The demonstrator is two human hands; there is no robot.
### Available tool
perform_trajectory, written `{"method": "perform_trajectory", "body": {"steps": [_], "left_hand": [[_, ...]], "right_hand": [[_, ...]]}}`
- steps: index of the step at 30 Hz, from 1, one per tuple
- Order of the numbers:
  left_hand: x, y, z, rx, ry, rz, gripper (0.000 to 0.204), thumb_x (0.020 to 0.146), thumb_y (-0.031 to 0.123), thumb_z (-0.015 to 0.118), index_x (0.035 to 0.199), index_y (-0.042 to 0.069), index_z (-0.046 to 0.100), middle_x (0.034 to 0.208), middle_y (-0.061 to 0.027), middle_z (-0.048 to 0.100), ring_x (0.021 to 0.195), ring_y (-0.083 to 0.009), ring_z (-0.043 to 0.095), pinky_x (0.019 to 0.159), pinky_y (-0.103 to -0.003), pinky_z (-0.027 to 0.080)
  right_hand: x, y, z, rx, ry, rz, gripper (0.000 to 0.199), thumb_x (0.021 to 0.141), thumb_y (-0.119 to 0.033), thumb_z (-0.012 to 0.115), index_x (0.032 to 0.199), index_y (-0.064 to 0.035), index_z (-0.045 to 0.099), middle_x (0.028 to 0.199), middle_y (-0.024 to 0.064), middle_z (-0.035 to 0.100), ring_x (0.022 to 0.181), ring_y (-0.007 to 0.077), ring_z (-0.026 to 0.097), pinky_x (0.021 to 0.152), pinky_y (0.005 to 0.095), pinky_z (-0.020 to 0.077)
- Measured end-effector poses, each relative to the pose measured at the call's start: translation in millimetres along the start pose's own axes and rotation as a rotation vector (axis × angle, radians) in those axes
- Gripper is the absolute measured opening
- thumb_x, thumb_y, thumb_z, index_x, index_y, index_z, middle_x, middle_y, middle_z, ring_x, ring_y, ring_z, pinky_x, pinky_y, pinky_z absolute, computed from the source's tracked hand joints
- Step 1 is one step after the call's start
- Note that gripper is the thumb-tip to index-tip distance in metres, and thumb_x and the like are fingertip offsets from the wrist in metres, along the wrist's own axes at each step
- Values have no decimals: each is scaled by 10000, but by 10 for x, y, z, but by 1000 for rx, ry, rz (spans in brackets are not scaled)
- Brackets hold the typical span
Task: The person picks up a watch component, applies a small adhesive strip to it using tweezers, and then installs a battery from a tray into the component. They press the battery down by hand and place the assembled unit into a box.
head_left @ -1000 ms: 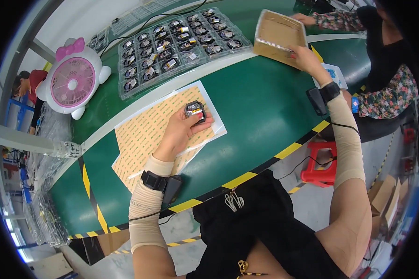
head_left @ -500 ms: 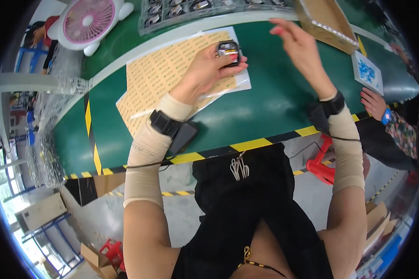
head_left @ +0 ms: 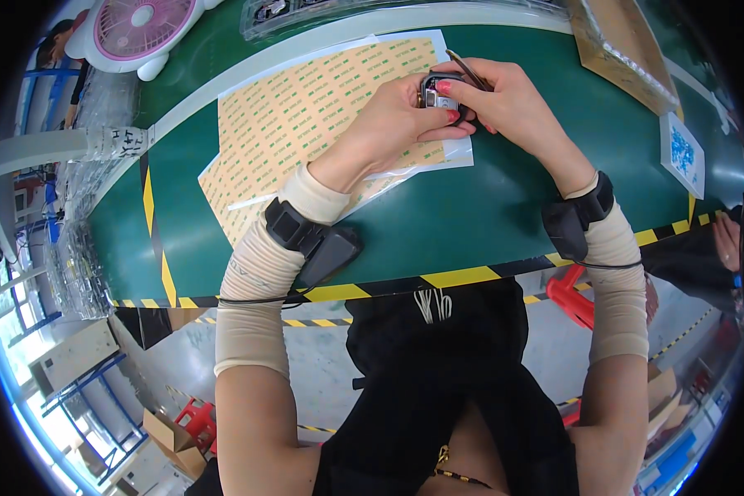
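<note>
My left hand (head_left: 393,116) is closed around a small black-cased device (head_left: 440,99), shaped like a watch case, with silver parts showing inside. My right hand (head_left: 512,103) has come against the same device, its thumb pressing on the silver face. Between the right fingers sits a slim dark tool (head_left: 461,64), like tweezers, its narrow end pointing away from me. Its other end is hidden by the fingers. Both hands are above the right part of tan adhesive sheets (head_left: 306,116) with green print, lying on white sheets.
A green bench (head_left: 504,202) has a yellow-black striped front edge. A pink-white fan (head_left: 145,29) and a clear compartment tray (head_left: 306,18) stand behind. At right are a cardboard box (head_left: 624,54), a white tray with blue bits (head_left: 684,157), and another person's hand (head_left: 726,240).
My right hand has moved left and nearer, from apart to touching the device, and the slim dark tool now shows in it. My left hand still holds the device. The view has shifted slightly.
</note>
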State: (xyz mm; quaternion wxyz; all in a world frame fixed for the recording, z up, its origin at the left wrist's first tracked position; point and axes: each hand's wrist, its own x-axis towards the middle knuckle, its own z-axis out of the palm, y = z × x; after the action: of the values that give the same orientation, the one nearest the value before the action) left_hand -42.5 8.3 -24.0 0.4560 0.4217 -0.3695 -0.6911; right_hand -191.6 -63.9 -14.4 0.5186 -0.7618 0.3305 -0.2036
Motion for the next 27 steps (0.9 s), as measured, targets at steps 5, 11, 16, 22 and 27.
{"method": "perform_trajectory", "body": {"steps": [5, 11, 16, 22, 27], "left_hand": [[29, 7, -30, -79, 32, -15, 245, 834, -41, 483, 1077, -78, 480, 959, -171, 579, 863, -242, 622, 773, -272, 542], [56, -5, -69, -78, 71, 1, 190, 850, -23, 467, 1028, -87, 489, 951, -181, 578, 846, -242, 623, 762, -274, 545], [37, -25, -51, -125, 90, 36, 156, 856, -34, 446, 992, -93, 498, 947, -170, 580, 833, -234, 623, 763, -283, 547], [7, 15, -36, -88, 108, 14, 223, 886, -14, 427, 1092, -96, 454, 1017, -162, 564, 916, -245, 603, 849, -311, 517], [1, -4, -67, -109, 56, 14, 223, 888, -13, 428, 1093, -97, 456, 1025, -156, 559, 924, -240, 601, 850, -312, 518]], "right_hand": [[-50, -38, -117, 3, 230, -113, 255, 882, -195, 483, 985, -9, 623, 763, 14, 587, 561, 32, 463, 506, 190, 388], [-171, 26, -466, -325, 476, -430, 349, 924, -243, 393, 943, 15, 627, 937, 84, 619, 659, 111, 545, 621, 198, 452], [-256, 17, -156, 202, 225, -437, 162, 829, -63, 553, 950, 19, 623, 889, 109, 636, 811, 164, 597, 711, 274, 483], [-238, 89, -11, -38, 221, -509, 178, 753, 30, 606, 927, 18, 637, 935, 115, 637, 869, 216, 606, 761, 278, 487], [-219, 132, -32, -95, 161, -556, 169, 795, 48, 558, 955, 67, 609, 1008, 175, 596, 894, 230, 597, 778, 283, 506]]}}
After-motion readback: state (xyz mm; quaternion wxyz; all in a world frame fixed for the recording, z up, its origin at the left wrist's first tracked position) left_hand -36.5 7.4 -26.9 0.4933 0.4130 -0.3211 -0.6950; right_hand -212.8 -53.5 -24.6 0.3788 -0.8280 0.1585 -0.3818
